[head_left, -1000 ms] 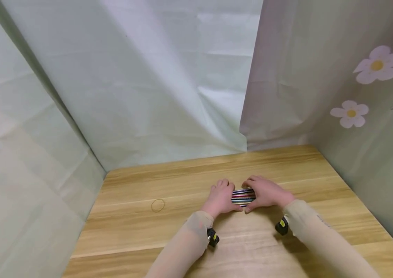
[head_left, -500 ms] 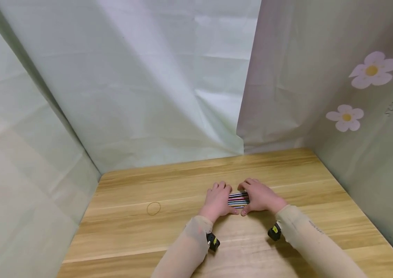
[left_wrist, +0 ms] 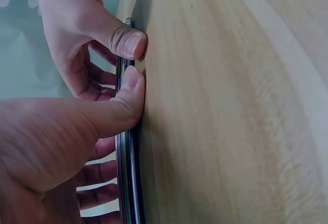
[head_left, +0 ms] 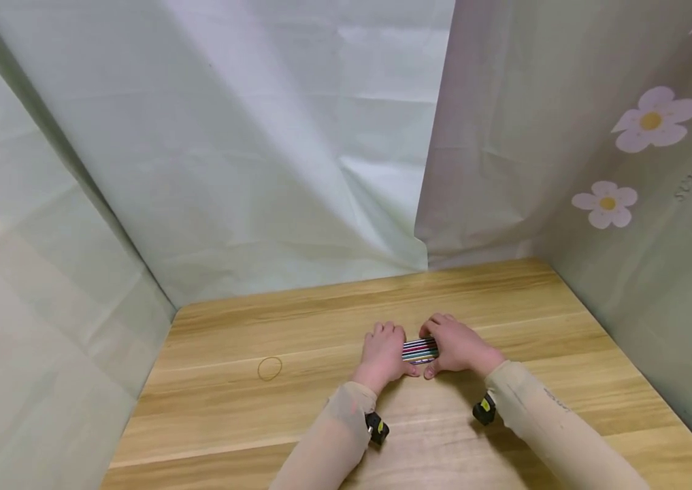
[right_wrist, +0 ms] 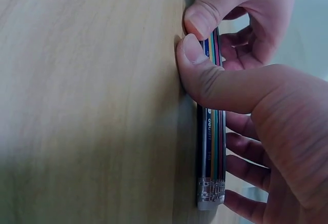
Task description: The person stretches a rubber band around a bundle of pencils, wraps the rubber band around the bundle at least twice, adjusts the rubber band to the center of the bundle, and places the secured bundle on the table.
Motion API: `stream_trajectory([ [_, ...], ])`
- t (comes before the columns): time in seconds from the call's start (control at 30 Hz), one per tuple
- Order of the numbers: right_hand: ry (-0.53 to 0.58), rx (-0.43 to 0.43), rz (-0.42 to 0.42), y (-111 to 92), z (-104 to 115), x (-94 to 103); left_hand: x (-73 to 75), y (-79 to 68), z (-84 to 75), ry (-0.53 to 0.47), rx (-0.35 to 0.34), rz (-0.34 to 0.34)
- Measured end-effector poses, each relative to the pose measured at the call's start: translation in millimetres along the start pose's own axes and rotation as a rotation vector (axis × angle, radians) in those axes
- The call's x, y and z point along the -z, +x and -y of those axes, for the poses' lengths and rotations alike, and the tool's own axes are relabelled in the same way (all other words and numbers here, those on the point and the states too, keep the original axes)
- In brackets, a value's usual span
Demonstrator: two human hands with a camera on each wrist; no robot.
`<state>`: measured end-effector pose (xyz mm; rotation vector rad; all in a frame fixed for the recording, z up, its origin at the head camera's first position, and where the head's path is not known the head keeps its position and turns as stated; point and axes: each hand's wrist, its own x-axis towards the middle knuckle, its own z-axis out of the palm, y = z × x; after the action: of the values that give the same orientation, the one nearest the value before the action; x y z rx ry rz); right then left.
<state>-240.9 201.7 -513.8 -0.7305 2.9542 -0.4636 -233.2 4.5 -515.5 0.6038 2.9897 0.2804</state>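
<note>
Several striped pencils [head_left: 420, 350] lie side by side on the table, running left to right. My left hand [head_left: 382, 354] grips them at the left part, thumb on the near side and fingers on the far side. My right hand [head_left: 458, 346] holds them the same way at the right part. In the right wrist view the pencils [right_wrist: 210, 152] show metal bands and whitish eraser ends. The two thumbs nearly meet along the near side, as seen in the left wrist view with the pencils [left_wrist: 128, 167] beneath them. Both hands cover much of the bundle.
A thin rubber band [head_left: 269, 368] lies in a loop on the wooden table [head_left: 217, 415], left of the hands. Pale cloth walls [head_left: 297, 170] stand at the back and both sides. A small black camera [head_left: 376, 429] is strapped at each wrist.
The head view has shifted slightly. Both hands keep their hold at nearly the same spot, while the pencils between them have turned or shifted a little. The rubber band lies still.
</note>
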Motion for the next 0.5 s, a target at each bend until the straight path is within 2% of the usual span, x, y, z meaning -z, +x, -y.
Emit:
stream_trajectory([
  [0.27,-0.007,-0.004,-0.012,-1.3,-1.4,0.2,1.9,2.4,-4.3,0.012,-0.011,-0.008],
  [0.5,0.002,0.005,-0.013,-2.7,-2.0,-2.5,1.9,2.0,-4.7,0.007,-0.017,0.015],
])
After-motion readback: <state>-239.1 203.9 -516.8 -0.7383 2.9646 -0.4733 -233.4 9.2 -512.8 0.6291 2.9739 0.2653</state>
